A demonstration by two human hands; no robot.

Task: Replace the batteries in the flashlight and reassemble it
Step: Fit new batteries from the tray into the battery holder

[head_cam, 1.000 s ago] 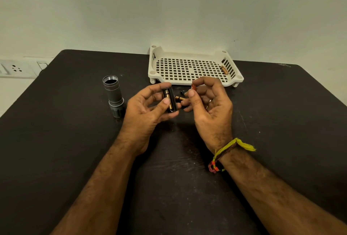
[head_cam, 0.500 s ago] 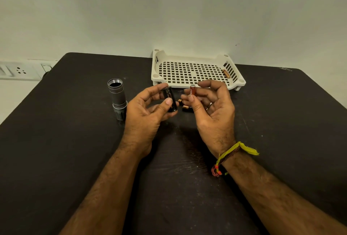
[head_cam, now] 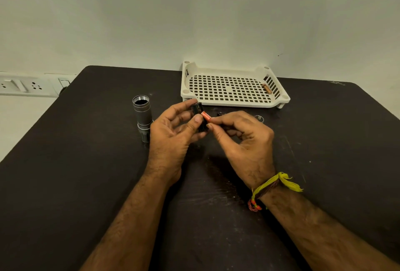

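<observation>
Right fingers, battery now against holder (left-held).

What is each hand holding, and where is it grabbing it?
The left hand grips the black battery holder around its sides. The right hand pinches the orange battery by its near end.

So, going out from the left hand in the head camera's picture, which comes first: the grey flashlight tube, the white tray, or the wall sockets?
1. Grey flashlight tube: standing just left of the left hand, right beside it.
2. White tray: behind the hands, toward the wall.
3. Wall sockets: far left, off the table.
</observation>
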